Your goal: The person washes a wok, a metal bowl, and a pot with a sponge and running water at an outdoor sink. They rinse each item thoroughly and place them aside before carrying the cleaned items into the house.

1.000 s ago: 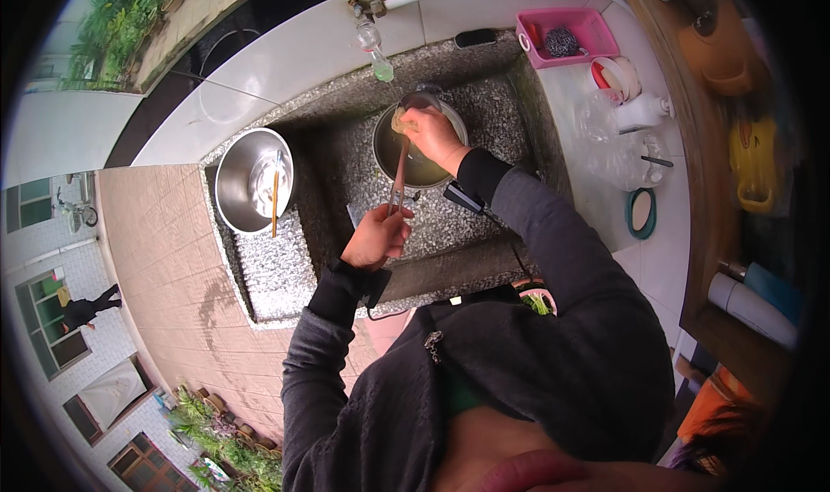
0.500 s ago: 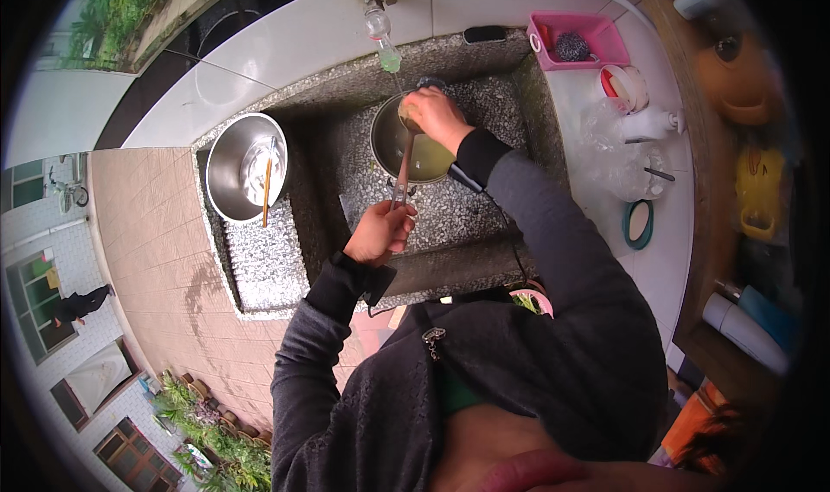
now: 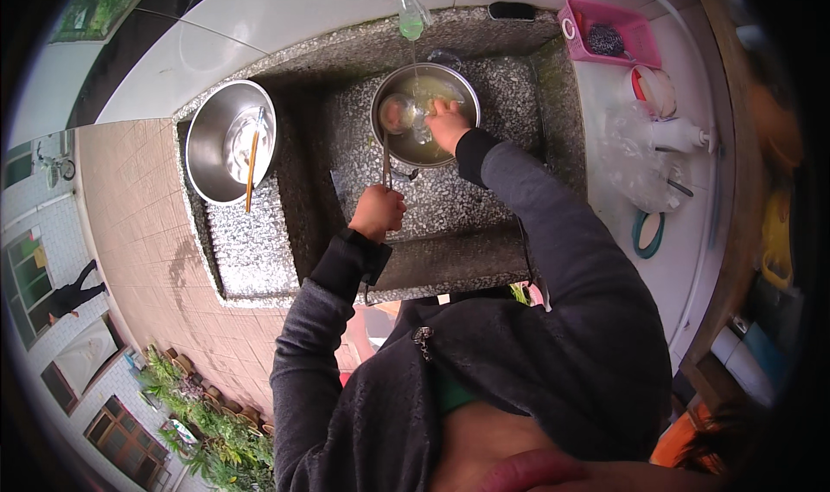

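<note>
A metal pot (image 3: 471,87) of cloudy yellowish water stands in the speckled stone sink (image 3: 510,172). My left hand (image 3: 378,213) is closed round the handle of a metal ladle (image 3: 386,156); the ladle's round bowl lies inside the pot at its left side. My right hand (image 3: 447,127) is over the right part of the pot, fingers apart and holding nothing that I can see, with the fingertips at the water. From a clear greenish plastic bottle piece (image 3: 413,18) on the tap, a thin stream of water runs into the pot.
On the ribbed left side of the sink a steel basin (image 3: 201,159) holds a thin brown stick (image 3: 252,172). The right-hand counter carries a pink basket (image 3: 640,47), a white pump bottle (image 3: 679,135), a clear plastic bag (image 3: 635,181) and a roll of green tape (image 3: 647,234).
My right hand has come off the ladle's bowl and opened over the water. The ladle's bowl has gone down to the left side of the pot, still in my left hand.
</note>
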